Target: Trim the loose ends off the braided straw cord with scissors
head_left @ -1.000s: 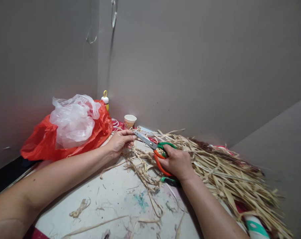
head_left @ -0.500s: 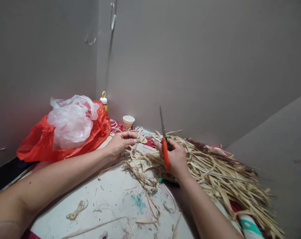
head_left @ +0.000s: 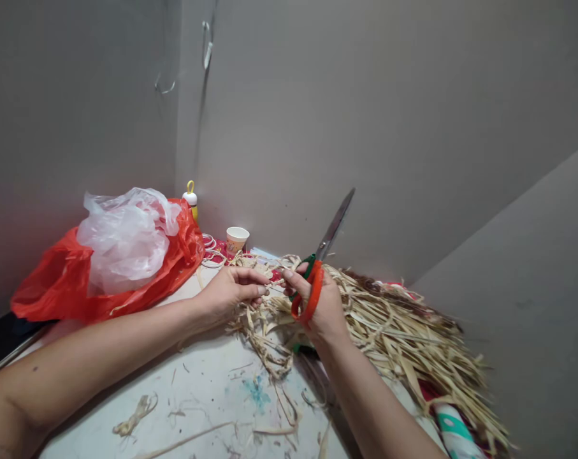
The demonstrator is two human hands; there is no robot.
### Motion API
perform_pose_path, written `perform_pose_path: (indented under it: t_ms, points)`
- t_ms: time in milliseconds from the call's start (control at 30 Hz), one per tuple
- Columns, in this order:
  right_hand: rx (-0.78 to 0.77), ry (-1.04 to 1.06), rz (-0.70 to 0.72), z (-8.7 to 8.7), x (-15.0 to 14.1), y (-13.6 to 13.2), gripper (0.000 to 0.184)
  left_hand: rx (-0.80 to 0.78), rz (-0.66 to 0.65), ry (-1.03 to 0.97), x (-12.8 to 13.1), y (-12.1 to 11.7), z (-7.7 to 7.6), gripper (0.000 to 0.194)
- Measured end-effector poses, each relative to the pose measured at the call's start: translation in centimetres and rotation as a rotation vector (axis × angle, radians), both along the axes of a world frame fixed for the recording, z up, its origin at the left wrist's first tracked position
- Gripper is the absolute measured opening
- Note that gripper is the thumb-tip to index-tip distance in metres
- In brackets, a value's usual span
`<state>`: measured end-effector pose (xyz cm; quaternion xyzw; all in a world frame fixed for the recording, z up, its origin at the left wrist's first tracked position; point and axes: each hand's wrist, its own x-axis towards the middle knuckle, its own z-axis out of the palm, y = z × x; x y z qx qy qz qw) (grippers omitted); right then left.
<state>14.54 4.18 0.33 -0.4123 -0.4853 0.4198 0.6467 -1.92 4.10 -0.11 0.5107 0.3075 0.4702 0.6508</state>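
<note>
A heap of dry straw-like strips (head_left: pixel 394 325) lies on the pale, stained table (head_left: pixel 212 389). My right hand (head_left: pixel 317 303) grips a pair of scissors (head_left: pixel 320 261) by their orange and green handles, and the closed blade points up and to the right, off the straw. My left hand (head_left: pixel 231 290) rests on the table with its fingers pinched on strips at the near end of the heap. The fingertips of both hands almost meet over those strips.
A red plastic bag (head_left: pixel 102 280) with a clear bag (head_left: pixel 121 236) on top sits at the left against the wall. Behind it stand a small yellow-and-white bottle (head_left: pixel 191 199) and a paper cup (head_left: pixel 236 239). Loose straw scraps (head_left: pixel 136 411) litter the near table. A green-and-white roll (head_left: pixel 454 430) lies at the right.
The scissors have left the strips near my left hand and swung up, the blade now tilting up to the right. My right hand has moved closer to my left hand.
</note>
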Motion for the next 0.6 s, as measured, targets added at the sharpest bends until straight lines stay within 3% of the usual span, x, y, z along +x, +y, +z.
perform_pose_path:
  t_ms: [233,467,600]
  points:
    - [0.088,0.010,-0.025,0.4,0.4,0.1,0.034,-0.027,-0.094,0.019,-0.2,0.1,0.6,0.020]
    - [0.156,-0.066,-0.013,1.3,0.3,-0.7,0.031,-0.047,-0.367,0.053,-0.9,-0.6,2.2,0.024]
    - [0.162,-0.100,-0.036,1.1,0.4,-0.5,0.032,-0.002,-0.274,0.051,-0.8,-0.4,1.7,0.021]
